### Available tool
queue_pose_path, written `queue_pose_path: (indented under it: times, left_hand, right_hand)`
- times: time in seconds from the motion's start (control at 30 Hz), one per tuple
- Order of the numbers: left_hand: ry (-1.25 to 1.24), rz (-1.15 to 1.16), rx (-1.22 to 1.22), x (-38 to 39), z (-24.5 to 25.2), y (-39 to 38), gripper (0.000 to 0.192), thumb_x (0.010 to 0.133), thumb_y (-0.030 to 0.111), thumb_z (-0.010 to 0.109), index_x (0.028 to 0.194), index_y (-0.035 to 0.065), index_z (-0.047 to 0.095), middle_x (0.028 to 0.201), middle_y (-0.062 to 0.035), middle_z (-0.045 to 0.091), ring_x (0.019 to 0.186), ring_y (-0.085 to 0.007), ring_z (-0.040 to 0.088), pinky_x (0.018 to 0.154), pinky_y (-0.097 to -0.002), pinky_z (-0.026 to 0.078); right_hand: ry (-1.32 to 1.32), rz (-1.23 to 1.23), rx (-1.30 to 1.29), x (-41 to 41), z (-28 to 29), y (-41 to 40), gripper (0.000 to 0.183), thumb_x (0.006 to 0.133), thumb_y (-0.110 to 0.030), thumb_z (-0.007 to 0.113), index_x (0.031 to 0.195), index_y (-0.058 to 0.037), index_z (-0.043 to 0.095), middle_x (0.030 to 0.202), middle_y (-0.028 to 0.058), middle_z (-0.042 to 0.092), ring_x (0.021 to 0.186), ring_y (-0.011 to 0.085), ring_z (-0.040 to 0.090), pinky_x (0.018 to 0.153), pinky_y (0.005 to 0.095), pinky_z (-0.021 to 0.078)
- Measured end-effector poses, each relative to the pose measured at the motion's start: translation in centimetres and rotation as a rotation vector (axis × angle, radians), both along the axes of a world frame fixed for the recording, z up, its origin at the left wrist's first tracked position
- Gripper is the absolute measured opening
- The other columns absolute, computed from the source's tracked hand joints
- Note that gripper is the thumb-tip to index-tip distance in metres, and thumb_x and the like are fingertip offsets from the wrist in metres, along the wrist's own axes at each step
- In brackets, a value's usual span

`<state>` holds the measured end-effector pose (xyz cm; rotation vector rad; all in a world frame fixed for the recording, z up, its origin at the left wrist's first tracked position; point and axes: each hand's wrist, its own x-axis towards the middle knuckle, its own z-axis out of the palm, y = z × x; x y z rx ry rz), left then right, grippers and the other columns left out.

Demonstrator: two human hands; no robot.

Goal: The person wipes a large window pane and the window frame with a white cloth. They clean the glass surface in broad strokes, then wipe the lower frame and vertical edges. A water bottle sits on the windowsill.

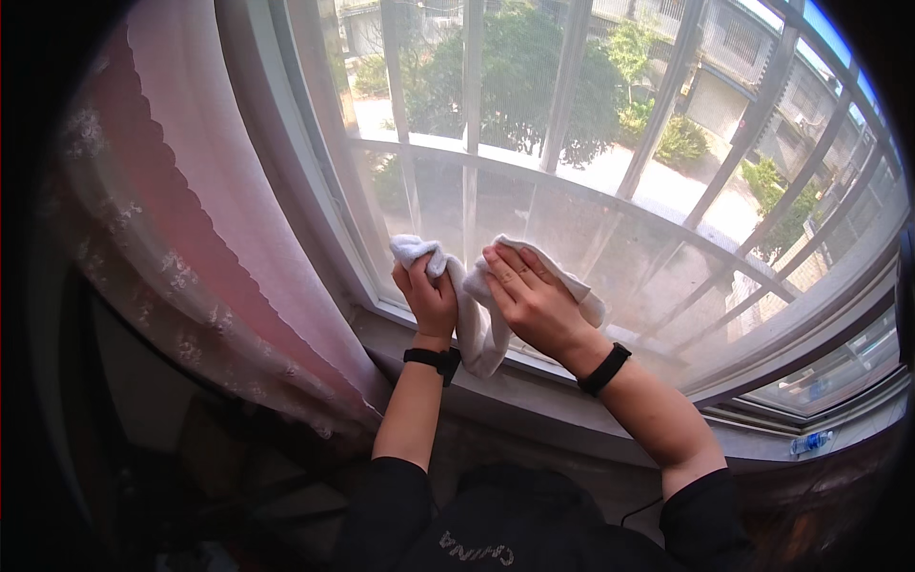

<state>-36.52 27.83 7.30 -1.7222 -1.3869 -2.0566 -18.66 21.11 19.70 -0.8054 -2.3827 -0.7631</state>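
Note:
A white cloth [482,350] hangs in a loop between my two hands, in front of a window pane [543,207]. My left hand [427,293] grips one bunched end of it near the lower left corner of the window frame. With fingers extended, my right hand [532,297] lies over the other part, which is spread against the pane; its thumb is hidden. Each wrist wears a black band. Beyond the pane are metal bars [470,86].
Pink and lace curtains [236,236] hang at the left. A window sill [557,407] runs below the frame. A plastic bottle with a blue label [811,442] lies on the sill at the far right, below another glass panel [836,372].

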Motion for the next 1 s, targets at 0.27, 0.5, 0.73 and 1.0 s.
queue_pose_path:
  times: [0.27, 0.5, 0.73, 1.0]
  left_hand:
    - [0.161, 0.021, 0.298, -1.6, 18.5, 1.5, 0.033, 0.087, 0.004, 0.068, 0.119, 0.0063, 0.060, 0.119, -0.0186, 0.055, 0.113, -0.0377, 0.052, 0.098, -0.0454, 0.041]
    - [0.164, -0.005, 0.329, -0.8, 21.8, 1.7, 0.033, 0.082, 0.005, 0.068, 0.115, 0.0087, 0.065, 0.118, -0.0176, 0.059, 0.114, -0.0375, 0.053, 0.099, -0.0464, 0.039]
    - [0.095, 0.033, 0.170, 2.1, 5.2, 0.9, 0.045, 0.072, -0.006, 0.063, 0.115, 0.0093, 0.063, 0.117, -0.0177, 0.056, 0.113, -0.0389, 0.051, 0.099, -0.0498, 0.040]
    - [0.065, -0.023, -0.169, 3.7, -9.3, -2.8, 0.039, 0.076, -0.004, 0.062, 0.113, 0.0080, 0.062, 0.123, -0.0187, 0.052, 0.118, -0.0401, 0.048, 0.101, -0.0508, 0.040]
  right_hand:
    - [0.125, -0.064, 0.368, -0.9, 15.1, 1.8, 0.028, 0.084, -0.006, 0.061, 0.109, 0.0023, 0.070, 0.134, 0.0183, 0.061, 0.132, 0.0295, 0.054, 0.113, 0.0442, 0.0405]
    - [0.234, -0.053, 0.451, -0.7, 17.2, 2.2, 0.029, 0.083, -0.003, 0.063, 0.110, 0.0007, 0.071, 0.134, 0.0162, 0.062, 0.132, 0.0307, 0.054, 0.113, 0.0450, 0.0410]
    - [0.039, -0.043, 0.124, -0.1, 6.2, 0.7, 0.031, 0.083, -0.006, 0.061, 0.112, 0.0056, 0.068, 0.138, 0.0175, 0.059, 0.135, 0.0285, 0.052, 0.112, 0.0421, 0.0415]
    - [0.028, -0.064, -0.106, 0.6, -9.3, -0.9, 0.033, 0.087, -0.008, 0.058, 0.116, 0.0034, 0.068, 0.139, 0.0151, 0.059, 0.132, 0.0252, 0.054, 0.112, 0.0378, 0.0405]
